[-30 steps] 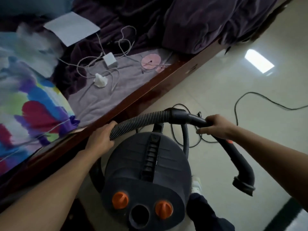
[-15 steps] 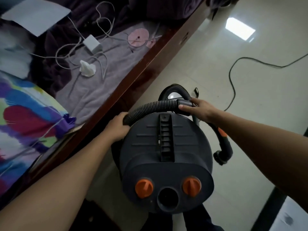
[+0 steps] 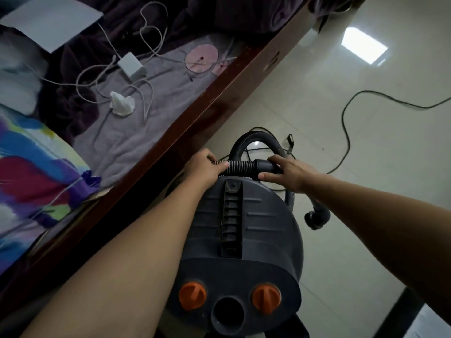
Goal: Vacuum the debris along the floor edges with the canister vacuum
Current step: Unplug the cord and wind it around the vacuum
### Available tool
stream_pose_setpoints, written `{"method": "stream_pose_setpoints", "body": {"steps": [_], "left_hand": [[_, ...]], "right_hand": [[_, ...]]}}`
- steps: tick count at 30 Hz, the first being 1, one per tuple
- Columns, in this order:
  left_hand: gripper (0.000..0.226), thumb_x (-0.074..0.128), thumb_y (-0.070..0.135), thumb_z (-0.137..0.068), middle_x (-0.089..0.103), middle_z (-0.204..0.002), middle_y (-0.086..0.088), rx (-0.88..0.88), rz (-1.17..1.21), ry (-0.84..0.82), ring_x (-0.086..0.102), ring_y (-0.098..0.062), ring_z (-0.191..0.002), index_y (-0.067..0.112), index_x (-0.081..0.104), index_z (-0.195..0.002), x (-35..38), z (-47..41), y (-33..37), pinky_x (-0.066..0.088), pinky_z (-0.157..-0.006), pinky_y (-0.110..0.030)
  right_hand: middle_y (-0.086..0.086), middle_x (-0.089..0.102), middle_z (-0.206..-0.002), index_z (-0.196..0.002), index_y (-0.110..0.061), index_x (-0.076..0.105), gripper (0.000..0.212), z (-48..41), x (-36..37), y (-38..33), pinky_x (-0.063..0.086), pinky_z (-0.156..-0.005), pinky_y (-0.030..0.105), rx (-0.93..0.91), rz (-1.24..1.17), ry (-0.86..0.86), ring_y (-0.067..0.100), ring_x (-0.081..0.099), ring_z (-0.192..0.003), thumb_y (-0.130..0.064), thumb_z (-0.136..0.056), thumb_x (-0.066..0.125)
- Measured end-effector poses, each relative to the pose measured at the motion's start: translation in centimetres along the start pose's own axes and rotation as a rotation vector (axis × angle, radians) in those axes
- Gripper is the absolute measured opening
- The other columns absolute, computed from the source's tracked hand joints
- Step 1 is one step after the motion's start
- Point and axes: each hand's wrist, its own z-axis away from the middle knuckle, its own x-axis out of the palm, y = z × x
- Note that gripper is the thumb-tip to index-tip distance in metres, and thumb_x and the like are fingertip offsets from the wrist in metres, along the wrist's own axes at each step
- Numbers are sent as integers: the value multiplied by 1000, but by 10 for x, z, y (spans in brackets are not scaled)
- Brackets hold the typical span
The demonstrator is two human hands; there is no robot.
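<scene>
On my feed the left hand (image 3: 205, 167) is wrapped round the ribbed hose (image 3: 240, 167), fingers curled over its top. The part of the hose inside that fist is hidden from me. The right hand (image 3: 290, 173) clamps the smooth cuff (image 3: 264, 166) next along the same hose, fingers over it and thumb laid underneath. Only a short ribbed stretch shows between the two hands.

Both grips sit just above the far end of the vacuum (image 3: 244, 228), which stands on the floor (image 3: 366, 172) close beside the bed rail (image 3: 219, 98). Behind the hands the hose arches up in a loop. I cannot see where it joins the body. Past the right hand it runs under the forearm and comes out again as a dark nozzle (image 3: 316, 217) low beside the vacuum; whether that touches the tile I cannot tell.

The left forearm covers the vacuum's near left side. At the near end I make out two orange knobs (image 3: 192, 295) either side of a dark round port (image 3: 228, 314), and the frame cuts off the bottom edge.

A black cord (image 3: 346, 132) snakes over the tile and leaves the frame at right. One small dark speck (image 3: 322, 149) lies on the floor; I cannot tell what it is.

On the bed lie a white charger (image 3: 131, 65) with tangled leads, a crumpled tissue (image 3: 122, 106) and a sheet of paper (image 3: 51, 21), partly cut off.
</scene>
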Motion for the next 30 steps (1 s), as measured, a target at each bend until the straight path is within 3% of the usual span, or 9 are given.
{"method": "stream_pose_setpoints", "body": {"steps": [5,10,15,19,26,30], "left_hand": [[30,76,42,-77,56,-99,1,-100,-16,31,54,-28,-109,21,57,-87,12,-11,4,40,-101,-49],[35,77,51,-73,61,-114,-5,-129,-97,14,52,-30,-115,26,57,-87,11,-25,-1,37,-105,-51],[49,69,58,-77,57,-128,-5,-110,-214,9,49,-30,-122,28,61,-114,16,-18,-5,37,-104,-51],[46,58,43,-91,50,-137,-10,-10,-178,79,48,-30,-124,21,55,-132,12,9,-14,41,-104,-43],[34,57,32,-95,53,-125,-11,66,-157,119,52,-28,-115,13,60,-123,-6,106,-40,40,-96,-34],[19,58,28,-94,53,-102,-8,123,-138,247,52,-27,-101,11,64,-98,-10,170,-67,41,-85,-35]], "right_hand": [[5,60,-119,-138,-34,40,86,-20,15,11,42,-79,37,17,-59,-61,24,55,-99,-90,-72,38],[8,57,-133,-146,-34,31,88,-30,28,17,44,-93,42,27,-167,-78,31,55,-119,-85,-75,43],[11,49,-139,-148,-29,26,79,-12,39,15,42,-97,43,42,-162,7,34,51,-124,-74,-85,45],[9,51,-138,-141,-27,39,56,29,44,5,43,-98,43,25,-249,149,32,50,-124,-58,-94,41],[-4,54,-103,-108,-23,58,24,145,61,-25,47,-75,33,-40,-255,419,19,55,-97,-42,-94,55],[-8,51,-100,-104,-25,59,26,199,85,-44,40,-70,27,2,-226,466,16,53,-96,-47,-91,58]]}}
